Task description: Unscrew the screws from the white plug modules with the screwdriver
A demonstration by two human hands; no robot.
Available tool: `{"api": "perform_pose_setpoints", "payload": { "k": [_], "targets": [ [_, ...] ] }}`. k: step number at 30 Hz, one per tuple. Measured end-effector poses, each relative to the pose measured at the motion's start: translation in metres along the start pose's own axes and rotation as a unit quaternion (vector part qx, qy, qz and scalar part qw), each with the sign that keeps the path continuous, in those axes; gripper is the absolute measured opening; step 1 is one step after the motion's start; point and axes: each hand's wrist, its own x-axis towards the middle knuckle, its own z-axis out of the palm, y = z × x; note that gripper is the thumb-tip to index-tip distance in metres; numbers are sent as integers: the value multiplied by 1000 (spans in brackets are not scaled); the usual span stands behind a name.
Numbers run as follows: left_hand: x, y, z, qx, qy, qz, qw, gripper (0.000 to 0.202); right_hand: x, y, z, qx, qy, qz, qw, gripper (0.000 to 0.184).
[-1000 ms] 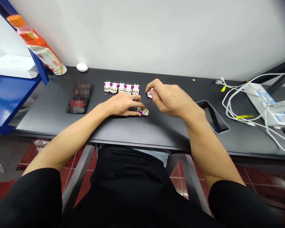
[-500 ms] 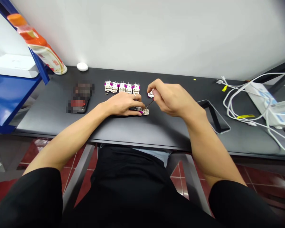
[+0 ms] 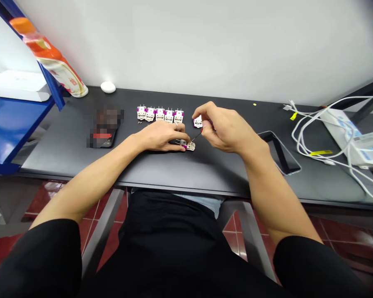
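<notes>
My left hand (image 3: 162, 135) lies palm down on the desk, its fingers closed on a small white and purple plug with metal pins (image 3: 190, 145) and steadying it flat. In my right hand (image 3: 221, 127) is a thin screwdriver (image 3: 196, 136), pinched between the fingers; most of its handle is hidden. The shaft slants down left, its tip at the plug's right part. Another white and purple plug (image 3: 198, 121) sits just behind my right fingers, partly covered. Beyond my left hand stands a row of several similar plugs (image 3: 160, 114), pins pointing up.
Tiny metal pieces (image 3: 139, 122) lie before the row's left end. A dark, blurred-out object (image 3: 107, 128) rests at left, with an orange bottle (image 3: 56, 62) and a white oval object (image 3: 107, 87) behind. At right are a clear-edged case (image 3: 281, 153) and white cables (image 3: 301, 136).
My right fingers have shifted slightly on the screwdriver, uncovering more of the plug behind them. The screwdriver tip and my left hand stay in place.
</notes>
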Motion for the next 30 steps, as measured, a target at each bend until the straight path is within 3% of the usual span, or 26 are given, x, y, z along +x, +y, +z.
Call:
{"api": "perform_pose_setpoints", "payload": {
  "k": [4,12,19,26,30],
  "targets": [
    [0,0,0,-18,9,-1,1000,32,0,2,0,8,11,-10,1000,37],
    [0,2,-3,-5,-6,-7,1000,34,0,2,5,17,8,32,999,37],
    [0,1,-3,3,-3,0,1000,35,0,6,1,44,-2,-8,999,47],
    [0,0,-2,-2,-2,2,1000,35,1,3,0,17,-12,28,999,31],
    [0,1,-2,-5,-12,-9,1000,37,1,2,-2,11,-3,6,1000,30]
  ]
}}
